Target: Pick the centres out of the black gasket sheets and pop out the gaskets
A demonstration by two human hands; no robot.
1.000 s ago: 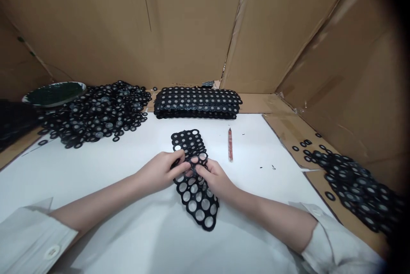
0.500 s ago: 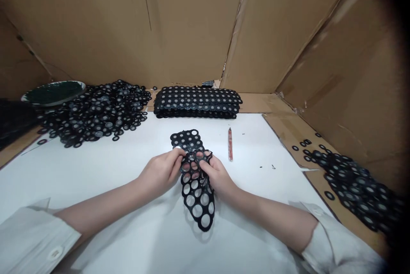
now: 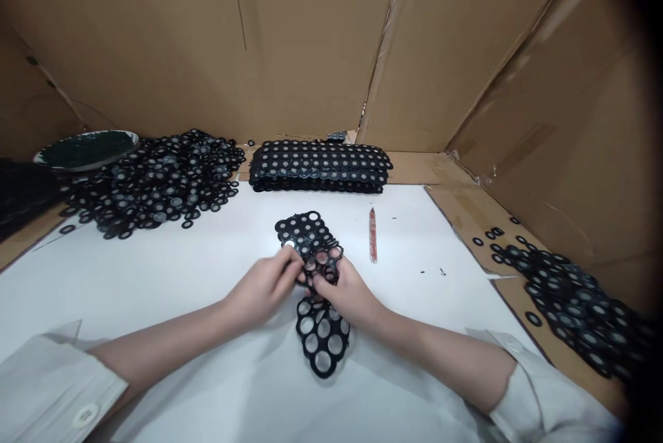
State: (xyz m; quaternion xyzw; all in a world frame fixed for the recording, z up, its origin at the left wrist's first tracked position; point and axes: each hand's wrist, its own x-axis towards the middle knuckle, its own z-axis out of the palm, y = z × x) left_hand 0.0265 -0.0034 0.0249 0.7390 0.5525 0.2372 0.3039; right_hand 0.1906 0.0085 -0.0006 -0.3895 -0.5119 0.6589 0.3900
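Between my two hands hangs a black rubber-like sheet [image 3: 324,336] full of round holes. My left hand [image 3: 266,284] pinches its left edge, the fingertips partly hidden and slightly blurred. Gripping the sheet from the right, my right hand [image 3: 352,291] has its thumb on top and its other fingers behind. Above my fingers, another stretch of black sheet [image 3: 305,230] has its circles mostly filled with grey discs; one at its top corner is an open hole. Whether the two stretches are joined is hidden by the hands.
A heap of small black rings [image 3: 155,184] lies at the left beside a shallow dish [image 3: 88,151]. Stacked black sheets [image 3: 321,165] stand at the back. A red-handled craft knife or pen [image 3: 373,236] lies to the right. More black rings [image 3: 580,305] cover the cardboard at far right.
Both hands have shifted slightly down along the sheet. My left hand has moved a little right, closer to the right thumb. The sheet's lower end has swung slightly left.
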